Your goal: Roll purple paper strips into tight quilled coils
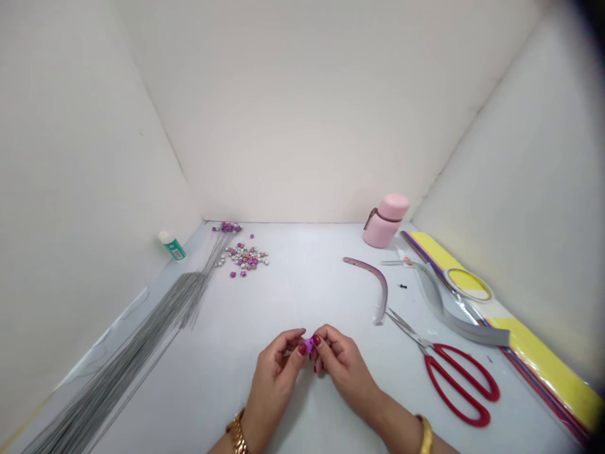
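Note:
Low in the middle of the head view, a small purple paper star (pixel 309 344) is pinched between my two hands, partly hidden by the fingertips. My left hand (pixel 278 371) grips its left side with thumb and forefinger. On the other side, the thumb and fingers of my right hand (pixel 344 364) close on it. A loose pile of small purple, silver and pinkish paper stars (pixel 246 257) lies at the back left. Behind that pile, more purple stars (pixel 227 227) are at the tips of thin grey wires (pixel 142 340).
Red-handled scissors (pixel 454 372) lie slightly open at right. Near them are a purplish curved strip (pixel 373 272), grey strips (pixel 466 329), and yellow paper packs (pixel 534 353) with a tape roll (pixel 467 284). A pink flask (pixel 385 222) and a green-white glue stick (pixel 172 246) stand farther back.

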{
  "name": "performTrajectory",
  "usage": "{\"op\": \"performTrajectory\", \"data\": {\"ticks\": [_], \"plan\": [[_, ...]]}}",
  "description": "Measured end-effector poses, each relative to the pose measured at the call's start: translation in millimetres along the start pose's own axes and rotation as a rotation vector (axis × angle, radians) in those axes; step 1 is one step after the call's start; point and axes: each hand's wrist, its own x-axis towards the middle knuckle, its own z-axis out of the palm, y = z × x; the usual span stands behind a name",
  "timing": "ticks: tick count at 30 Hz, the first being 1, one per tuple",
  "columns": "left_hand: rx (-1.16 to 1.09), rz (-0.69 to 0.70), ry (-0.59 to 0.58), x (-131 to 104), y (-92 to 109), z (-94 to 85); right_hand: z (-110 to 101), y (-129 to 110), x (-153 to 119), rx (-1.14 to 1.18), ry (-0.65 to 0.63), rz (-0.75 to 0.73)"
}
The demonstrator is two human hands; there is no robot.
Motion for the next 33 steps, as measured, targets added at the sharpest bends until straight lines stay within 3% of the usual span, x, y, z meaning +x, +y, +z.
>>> {"op": "performTrajectory", "data": {"ticks": [10, 18, 25, 30, 33], "plan": [[0.129, 0.043, 0.014, -0.9, 1.0, 0.3, -0.8, 1.4, -0.6, -0.051, -0.057, -0.033], [-0.196, -0.137, -0.015, 1.2, 4.7, 3.1, -0.6, -0.8, -2.5, -0.262, 0.033, -0.143], [-0.211, -0.202, 0.011, 1.8, 6.3, 3.3, -1.7, -0.4, -4.1, -0.459, 0.018, -0.384], [-0.410, -0.270, -0.033, 3.1, 4.4, 4.0, -1.7, 1.6, -3.1, -0.492, 0.058, -0.351], [-0.461, -0.284, -0.047, 3.2, 4.0, 3.7, -1.9, 3.6, -3.3, -0.554, 0.037, -0.430]]}}
